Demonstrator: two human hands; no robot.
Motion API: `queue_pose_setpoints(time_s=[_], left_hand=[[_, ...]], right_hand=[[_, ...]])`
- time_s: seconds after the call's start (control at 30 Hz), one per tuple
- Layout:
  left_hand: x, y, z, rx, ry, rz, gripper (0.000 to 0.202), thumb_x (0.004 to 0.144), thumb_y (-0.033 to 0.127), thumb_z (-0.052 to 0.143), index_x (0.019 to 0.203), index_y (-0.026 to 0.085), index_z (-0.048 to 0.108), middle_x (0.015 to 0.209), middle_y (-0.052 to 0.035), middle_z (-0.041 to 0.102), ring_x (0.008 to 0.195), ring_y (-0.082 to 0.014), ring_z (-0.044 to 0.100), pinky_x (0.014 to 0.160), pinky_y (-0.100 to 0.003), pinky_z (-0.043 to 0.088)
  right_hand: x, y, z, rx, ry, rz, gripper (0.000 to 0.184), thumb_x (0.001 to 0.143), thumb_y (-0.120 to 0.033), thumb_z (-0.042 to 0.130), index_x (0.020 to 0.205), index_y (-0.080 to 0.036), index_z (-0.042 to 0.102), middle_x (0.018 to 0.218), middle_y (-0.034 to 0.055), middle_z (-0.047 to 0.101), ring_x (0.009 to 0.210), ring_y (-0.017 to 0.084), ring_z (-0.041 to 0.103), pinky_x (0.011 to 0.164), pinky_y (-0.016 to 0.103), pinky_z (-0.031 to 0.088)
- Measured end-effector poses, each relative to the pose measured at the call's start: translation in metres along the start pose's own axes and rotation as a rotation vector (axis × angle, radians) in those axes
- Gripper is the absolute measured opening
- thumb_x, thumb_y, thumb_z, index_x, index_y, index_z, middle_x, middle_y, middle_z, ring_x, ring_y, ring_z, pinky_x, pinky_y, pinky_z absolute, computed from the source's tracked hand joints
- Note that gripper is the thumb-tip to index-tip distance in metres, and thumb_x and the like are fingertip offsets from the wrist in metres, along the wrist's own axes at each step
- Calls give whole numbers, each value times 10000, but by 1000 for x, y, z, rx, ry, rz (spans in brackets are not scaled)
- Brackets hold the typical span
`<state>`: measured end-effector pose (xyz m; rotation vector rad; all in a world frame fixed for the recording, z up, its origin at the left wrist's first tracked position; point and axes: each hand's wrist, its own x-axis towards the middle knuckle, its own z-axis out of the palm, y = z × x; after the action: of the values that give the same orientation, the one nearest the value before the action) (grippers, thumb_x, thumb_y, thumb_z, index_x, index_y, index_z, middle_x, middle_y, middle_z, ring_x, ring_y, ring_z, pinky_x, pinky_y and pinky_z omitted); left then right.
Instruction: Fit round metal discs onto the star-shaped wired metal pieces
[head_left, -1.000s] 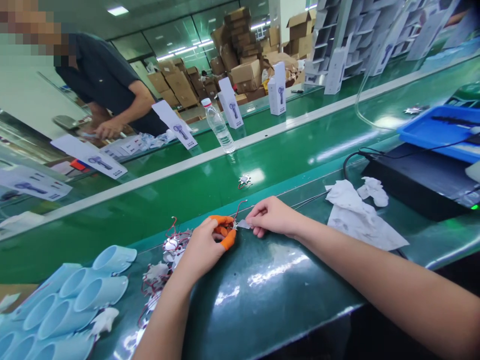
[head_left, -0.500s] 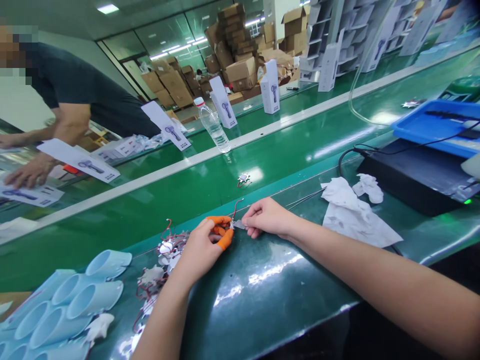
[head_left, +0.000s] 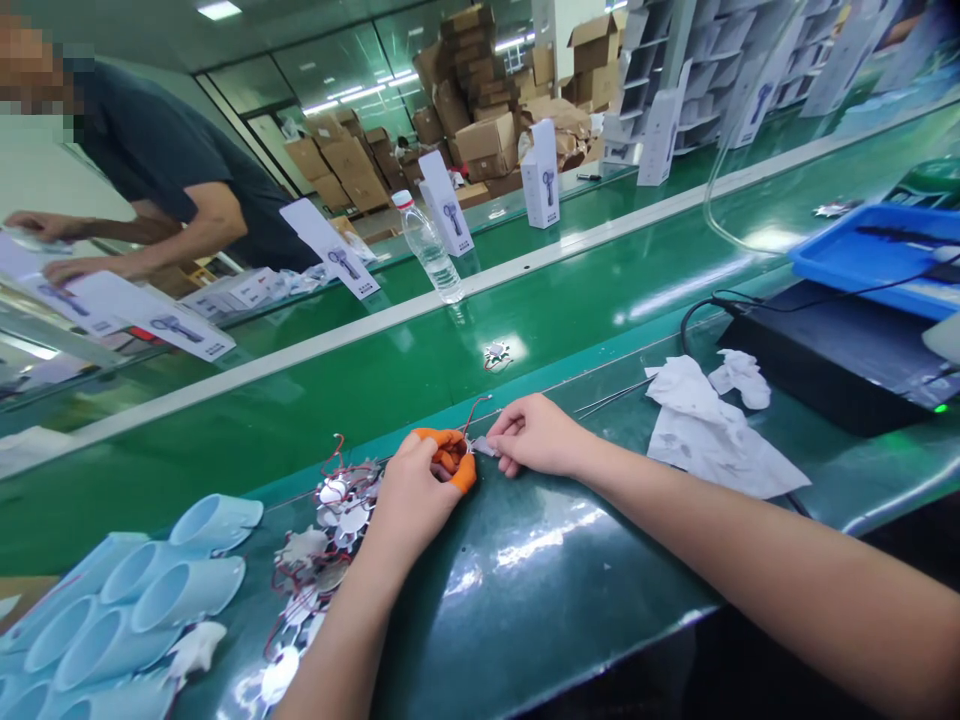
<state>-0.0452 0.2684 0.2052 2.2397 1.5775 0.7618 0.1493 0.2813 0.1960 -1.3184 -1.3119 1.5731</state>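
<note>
Two hands close but apart above the green workbench mat (head_left: 525, 625), left hand (head_left: 411, 495) with orange finger cots (head_left: 454, 452) clamped on a small wired metal tab (head_left: 484, 447), right hand (head_left: 537, 435) touching its far end, grip unclear; risk: red lead wire (head_left: 475, 413) snapping if tugged, tab slipping.
</note>
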Motion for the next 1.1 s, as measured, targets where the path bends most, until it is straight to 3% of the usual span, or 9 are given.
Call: queue_pose_setpoints(time_s=[0.23, 0.73, 1.1], left_hand=[[0, -2, 4, 123, -39, 120, 182, 792, 228, 642, 959, 186, 701, 849, -24, 592, 672, -152, 604, 660, -292, 540], [0, -3, 1, 87, -54, 112, 195, 844, 277, 603, 1000, 190, 682, 878, -42, 613, 665, -161, 610, 642, -297, 546], [1, -1, 2, 88, -77, 118, 148, 829, 248, 629, 960, 194, 672, 863, -25, 583, 657, -146, 594, 632, -281, 533]], right_hand=[[-1, -3, 1, 35, 32, 76, 158, 773, -18, 663, 695, -156, 661, 494, -2, 670, 472, 144, 675, 471, 191, 552], [-4, -7, 0, 92, 7, 96, 147, 770, -24, 690, 690, -147, 672, 499, 3, 676, 469, 134, 670, 486, 183, 553], [-3, -5, 1, -25, 39, 53, 121, 792, -84, 711, 712, -161, 663, 524, 12, 694, 497, 151, 693, 495, 196, 556]])
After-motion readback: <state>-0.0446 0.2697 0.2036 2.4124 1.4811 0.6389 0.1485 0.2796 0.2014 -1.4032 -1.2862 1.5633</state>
